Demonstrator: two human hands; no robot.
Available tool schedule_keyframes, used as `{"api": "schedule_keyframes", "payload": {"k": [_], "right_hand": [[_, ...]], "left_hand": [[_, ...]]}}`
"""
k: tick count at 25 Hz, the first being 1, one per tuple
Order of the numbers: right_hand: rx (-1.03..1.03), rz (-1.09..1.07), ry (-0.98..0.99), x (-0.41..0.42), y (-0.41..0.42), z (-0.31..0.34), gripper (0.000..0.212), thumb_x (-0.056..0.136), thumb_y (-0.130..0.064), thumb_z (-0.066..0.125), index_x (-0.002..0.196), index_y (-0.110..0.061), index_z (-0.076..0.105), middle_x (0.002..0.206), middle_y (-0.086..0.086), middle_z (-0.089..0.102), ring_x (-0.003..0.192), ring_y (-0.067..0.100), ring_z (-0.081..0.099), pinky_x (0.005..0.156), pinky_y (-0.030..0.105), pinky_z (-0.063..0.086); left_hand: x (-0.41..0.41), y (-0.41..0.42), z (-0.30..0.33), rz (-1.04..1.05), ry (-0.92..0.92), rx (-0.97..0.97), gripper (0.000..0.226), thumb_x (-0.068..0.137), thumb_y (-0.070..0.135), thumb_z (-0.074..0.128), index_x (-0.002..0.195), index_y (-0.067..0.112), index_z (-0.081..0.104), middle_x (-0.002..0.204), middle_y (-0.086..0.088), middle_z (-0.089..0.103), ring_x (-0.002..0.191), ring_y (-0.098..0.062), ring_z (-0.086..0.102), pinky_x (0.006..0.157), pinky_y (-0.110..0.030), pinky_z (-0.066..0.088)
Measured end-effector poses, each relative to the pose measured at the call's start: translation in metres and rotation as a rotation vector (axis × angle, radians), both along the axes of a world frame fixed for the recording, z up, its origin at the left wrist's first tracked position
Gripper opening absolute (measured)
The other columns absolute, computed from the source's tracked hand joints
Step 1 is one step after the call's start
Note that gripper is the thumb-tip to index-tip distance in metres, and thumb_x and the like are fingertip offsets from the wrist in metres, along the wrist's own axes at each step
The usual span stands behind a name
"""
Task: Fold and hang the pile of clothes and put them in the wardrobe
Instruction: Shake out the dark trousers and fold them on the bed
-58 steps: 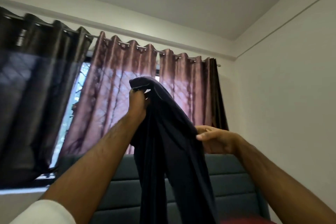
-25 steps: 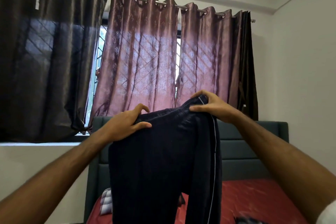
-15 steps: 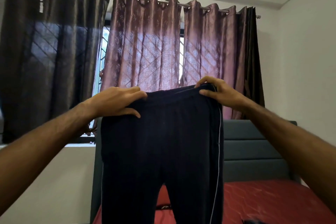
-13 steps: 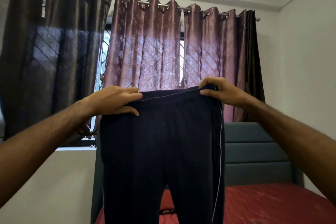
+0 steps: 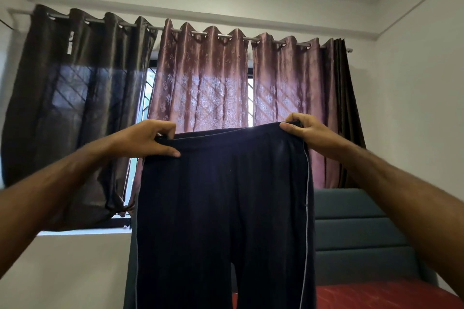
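Both hands are holding dark trousers [image 5: 223, 208] up by the waistband, in front of the curtains [image 5: 200, 83]. Left hand [image 5: 145, 139] is pinching the left corner; right hand [image 5: 305, 130] is gripping the right corner. Legs are hanging down over the bed [image 5: 376, 293].

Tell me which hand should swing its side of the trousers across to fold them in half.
Probably either: left hand and right hand each pinch a waistband corner of the trousers, level and spread flat.
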State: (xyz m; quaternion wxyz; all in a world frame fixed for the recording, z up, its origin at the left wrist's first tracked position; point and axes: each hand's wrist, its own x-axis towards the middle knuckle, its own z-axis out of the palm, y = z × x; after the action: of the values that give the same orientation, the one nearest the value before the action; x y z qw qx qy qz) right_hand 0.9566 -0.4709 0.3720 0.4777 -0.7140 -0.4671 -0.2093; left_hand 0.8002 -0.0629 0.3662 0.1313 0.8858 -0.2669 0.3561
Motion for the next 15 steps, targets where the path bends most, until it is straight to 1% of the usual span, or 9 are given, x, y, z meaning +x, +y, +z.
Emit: {"api": "schedule_keyframes", "payload": {"k": [2, 3, 5, 6, 8, 10, 12, 13, 15], "right_hand": [[0.029, 0.144, 0.108, -0.006, -0.009, 0.003, 0.023, 0.093, -0.029, 0.068, 0.104, -0.009, 0.061, 0.092, 0.009, 0.062, 0.078, 0.018, 0.060, 0.061, 0.024, 0.051], [0.039, 0.212, 0.193, -0.010, -0.015, 0.004, 0.023, 0.092, -0.023, 0.067, 0.109, -0.009, 0.061, 0.098, 0.011, 0.065, 0.083, 0.018, 0.065, 0.065, 0.023, 0.056], [0.021, 0.330, 0.325, -0.014, -0.023, 0.006, 0.031, 0.091, -0.013, 0.063, 0.121, -0.008, 0.063, 0.110, 0.012, 0.071, 0.094, 0.018, 0.072, 0.076, 0.026, 0.061], [0.024, 0.373, 0.352, -0.015, -0.025, 0.005, 0.032, 0.091, -0.010, 0.062, 0.123, -0.007, 0.064, 0.111, 0.011, 0.073, 0.095, 0.019, 0.072, 0.079, 0.027, 0.062], [0.108, 0.415, 0.368, -0.017, -0.022, 0.002, 0.027, 0.092, -0.012, 0.060, 0.117, -0.006, 0.066, 0.107, 0.009, 0.075, 0.093, 0.018, 0.073, 0.077, 0.027, 0.062], [0.219, 0.426, 0.352, -0.019, -0.015, -0.003, 0.023, 0.096, -0.015, 0.057, 0.115, -0.006, 0.066, 0.104, 0.008, 0.075, 0.092, 0.017, 0.074, 0.075, 0.026, 0.061], [0.269, 0.418, 0.322, -0.017, -0.011, -0.006, 0.021, 0.101, -0.018, 0.053, 0.114, -0.007, 0.065, 0.102, 0.007, 0.074, 0.090, 0.016, 0.072, 0.075, 0.026, 0.061], [0.267, 0.406, 0.310, -0.016, -0.010, -0.007, 0.020, 0.103, -0.018, 0.051, 0.112, -0.007, 0.064, 0.100, 0.006, 0.074, 0.088, 0.015, 0.072, 0.074, 0.025, 0.061], [0.254, 0.373, 0.300, -0.012, -0.010, -0.009, 0.020, 0.105, -0.020, 0.049, 0.110, -0.008, 0.064, 0.099, 0.005, 0.073, 0.088, 0.014, 0.071, 0.076, 0.025, 0.061]], "left_hand": [[-0.010, 0.007, 0.003, -0.094, 0.043, -0.146, 0.051, 0.063, 0.057, 0.089, 0.077, 0.020, 0.057, 0.078, -0.002, 0.069, 0.072, -0.011, 0.066, 0.063, -0.024, 0.055], [-0.015, 0.008, 0.002, -0.172, 0.049, -0.244, 0.052, 0.061, 0.053, 0.091, 0.083, 0.018, 0.059, 0.081, -0.003, 0.070, 0.076, -0.012, 0.067, 0.064, -0.022, 0.056], [-0.017, 0.008, -0.001, -0.393, 0.104, -0.511, 0.059, 0.057, 0.040, 0.095, 0.101, 0.019, 0.061, 0.093, -0.008, 0.074, 0.084, -0.019, 0.071, 0.068, -0.027, 0.061], [-0.016, 0.007, -0.003, -0.486, 0.127, -0.624, 0.071, 0.053, 0.037, 0.098, 0.112, 0.022, 0.061, 0.096, -0.010, 0.075, 0.086, -0.022, 0.073, 0.069, -0.030, 0.062], [-0.008, 0.006, -0.008, -0.546, 0.136, -0.730, 0.093, 0.046, 0.038, 0.102, 0.127, 0.023, 0.060, 0.090, -0.008, 0.075, 0.086, -0.020, 0.074, 0.071, -0.032, 0.063], [0.001, 0.010, -0.014, -0.539, 0.202, -0.730, 0.096, 0.047, 0.034, 0.102, 0.132, 0.020, 0.059, 0.099, -0.014, 0.074, 0.093, -0.024, 0.074, 0.078, -0.035, 0.063], [0.005, 0.011, -0.022, -0.471, 0.290, -0.629, 0.078, 0.061, 0.026, 0.098, 0.128, 0.014, 0.059, 0.114, -0.024, 0.070, 0.100, -0.031, 0.071, 0.083, -0.037, 0.062], [0.006, 0.011, -0.023, -0.387, 0.267, -0.511, 0.062, 0.073, 0.021, 0.091, 0.125, 0.014, 0.058, 0.110, -0.021, 0.072, 0.097, -0.030, 0.071, 0.081, -0.034, 0.061], [0.009, 0.007, -0.022, -0.131, 0.079, -0.183, 0.032, 0.095, 0.020, 0.070, 0.123, 0.025, 0.056, 0.094, -0.002, 0.074, 0.084, -0.019, 0.069, 0.076, -0.026, 0.057]]}}
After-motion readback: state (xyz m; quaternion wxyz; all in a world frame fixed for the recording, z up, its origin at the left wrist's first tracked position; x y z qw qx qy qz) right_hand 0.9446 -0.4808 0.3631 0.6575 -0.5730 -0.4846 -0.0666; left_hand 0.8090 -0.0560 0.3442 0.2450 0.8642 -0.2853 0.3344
